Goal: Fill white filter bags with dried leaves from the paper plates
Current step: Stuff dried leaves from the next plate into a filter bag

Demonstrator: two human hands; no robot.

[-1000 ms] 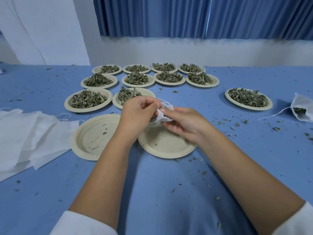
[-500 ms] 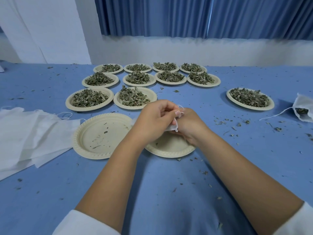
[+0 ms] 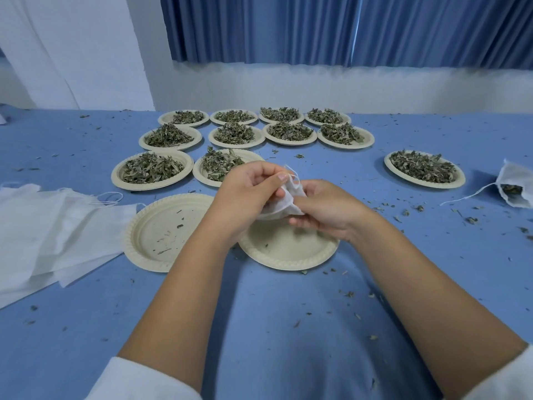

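Note:
Both hands hold one small white filter bag (image 3: 284, 202) above an emptied paper plate (image 3: 288, 252). My left hand (image 3: 245, 194) pinches the bag's top edge near its drawstring. My right hand (image 3: 326, 209) grips the bag's right side and underside. Whatever is inside the bag is hidden. A second emptied plate (image 3: 164, 232) lies to the left. Several plates heaped with dried leaves (image 3: 153, 168) stand in rows behind the hands.
A stack of flat white filter bags (image 3: 43, 232) lies at the left on the blue table (image 3: 274, 327). A lone plate of leaves (image 3: 424, 168) and a filled bag (image 3: 516, 189) with a loose string sit at the right. Leaf crumbs are scattered about.
The hands drew close together half a second ago, then parted slightly. The bag now shows between them, more bunched and held a little lower over the plate.

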